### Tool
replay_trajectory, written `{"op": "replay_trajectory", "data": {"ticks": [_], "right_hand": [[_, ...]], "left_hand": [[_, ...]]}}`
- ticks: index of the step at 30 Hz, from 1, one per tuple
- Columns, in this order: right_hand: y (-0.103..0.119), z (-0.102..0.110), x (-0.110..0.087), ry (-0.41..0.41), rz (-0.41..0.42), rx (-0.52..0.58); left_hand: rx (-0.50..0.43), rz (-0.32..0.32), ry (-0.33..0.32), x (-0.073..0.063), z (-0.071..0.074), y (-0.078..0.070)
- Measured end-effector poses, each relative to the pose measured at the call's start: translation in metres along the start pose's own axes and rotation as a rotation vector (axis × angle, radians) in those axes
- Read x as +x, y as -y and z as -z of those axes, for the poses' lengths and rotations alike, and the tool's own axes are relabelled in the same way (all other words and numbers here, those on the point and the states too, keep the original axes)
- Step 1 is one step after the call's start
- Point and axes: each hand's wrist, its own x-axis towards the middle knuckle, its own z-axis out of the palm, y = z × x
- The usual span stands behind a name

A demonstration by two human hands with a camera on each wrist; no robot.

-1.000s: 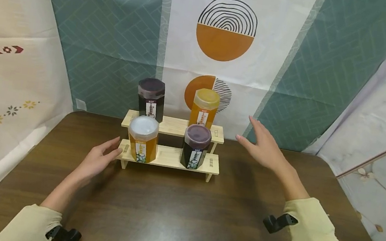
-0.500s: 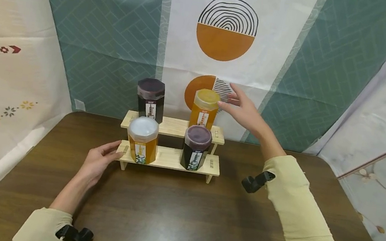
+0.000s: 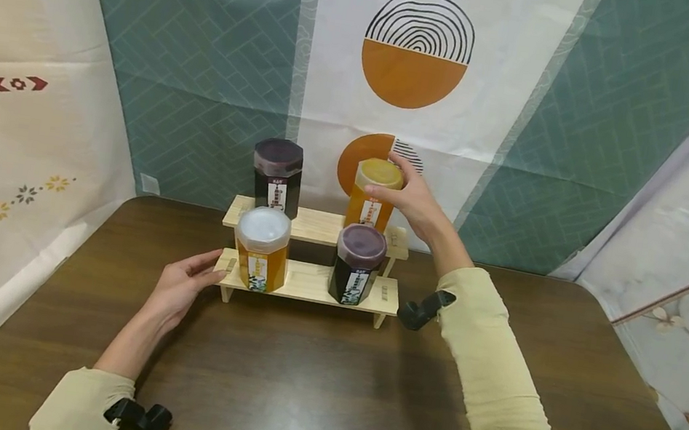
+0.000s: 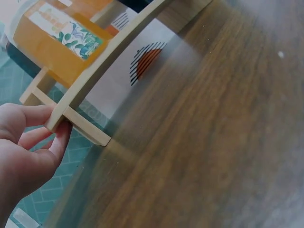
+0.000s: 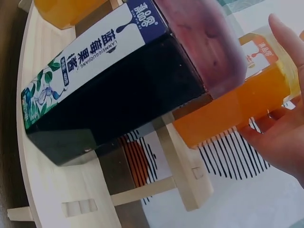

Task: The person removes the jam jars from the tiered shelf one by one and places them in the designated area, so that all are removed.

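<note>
A two-tier wooden display rack carries hexagonal jam jars on both tiers. At its left end my left hand pinches the lower board, thumb above and fingers below, as the left wrist view shows. My right hand is around the yellow-lidded orange jam jar on the upper tier, thumb across the front; its fingers reach the side in the right wrist view, their tips partly hidden. In front of it, on the lower tier, stands a dark blueberry jam jar.
A white-lidded orange jam jar stands on the lower tier at left. Behind it on the upper tier is a dark-lidded jar. The rack stands on a brown wooden table, with a patterned cloth hanging close behind.
My right hand has moved left from beside the rack to the yellow-lidded jar and come around it. My left hand stays at the rack's left end.
</note>
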Motion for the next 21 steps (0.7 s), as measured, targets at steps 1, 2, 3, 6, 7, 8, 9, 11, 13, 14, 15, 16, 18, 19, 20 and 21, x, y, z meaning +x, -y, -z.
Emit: {"op": "replay_trajectory", "data": {"ticks": [1, 2, 3, 6, 7, 8, 9, 11, 13, 14, 15, 16, 18, 19, 20, 21], "right_hand": [[-0.001, 0.0, 0.0, -0.012, -0.004, 0.002], [-0.002, -0.001, 0.001, -0.019, -0.008, 0.005], [-0.003, -0.001, 0.001, -0.023, -0.012, 0.01], [-0.005, -0.002, 0.004, -0.023, 0.002, 0.024], [-0.006, -0.002, 0.004, -0.022, 0.009, 0.026], [-0.006, -0.002, 0.005, -0.023, 0.016, 0.031], [-0.007, -0.003, 0.005, -0.022, 0.024, 0.036], [-0.009, -0.003, 0.006, -0.025, 0.04, 0.043], [-0.01, -0.003, 0.007, -0.028, 0.053, 0.057], [-0.011, -0.003, 0.007, -0.032, 0.059, 0.065], [-0.012, -0.003, 0.007, -0.034, 0.064, 0.074], [-0.013, -0.003, 0.007, -0.038, 0.068, 0.084], [-0.014, -0.002, 0.008, -0.041, 0.071, 0.107], [-0.015, -0.002, 0.008, -0.039, 0.07, 0.12], [-0.015, -0.002, 0.007, -0.037, 0.07, 0.13], [-0.015, -0.001, 0.007, -0.033, 0.069, 0.139]], "left_hand": [[-0.005, -0.002, 0.004, 0.001, 0.0, 0.0], [-0.009, -0.004, 0.007, 0.001, 0.0, 0.001], [-0.015, -0.005, 0.01, 0.002, 0.0, 0.001], [-0.029, -0.01, 0.009, 0.003, 0.001, 0.002], [-0.034, -0.012, 0.007, 0.003, 0.002, 0.002], [-0.04, -0.014, 0.006, 0.003, 0.002, 0.002], [-0.048, -0.017, 0.006, 0.003, 0.003, 0.002], [-0.061, -0.021, 0.005, 0.003, 0.003, 0.002], [-0.071, -0.018, 0.008, 0.002, 0.003, 0.002], [-0.075, -0.015, 0.009, 0.002, 0.003, 0.002], [-0.076, -0.01, 0.009, 0.002, 0.002, 0.001], [-0.073, -0.005, 0.009, 0.002, 0.002, 0.001], [-0.069, 0.006, 0.009, 0.002, 0.001, 0.001], [-0.068, 0.01, 0.007, 0.001, 0.001, 0.001], [-0.067, 0.014, 0.006, 0.001, 0.001, 0.001], [-0.066, 0.018, 0.004, 0.001, 0.001, 0.001]]}}
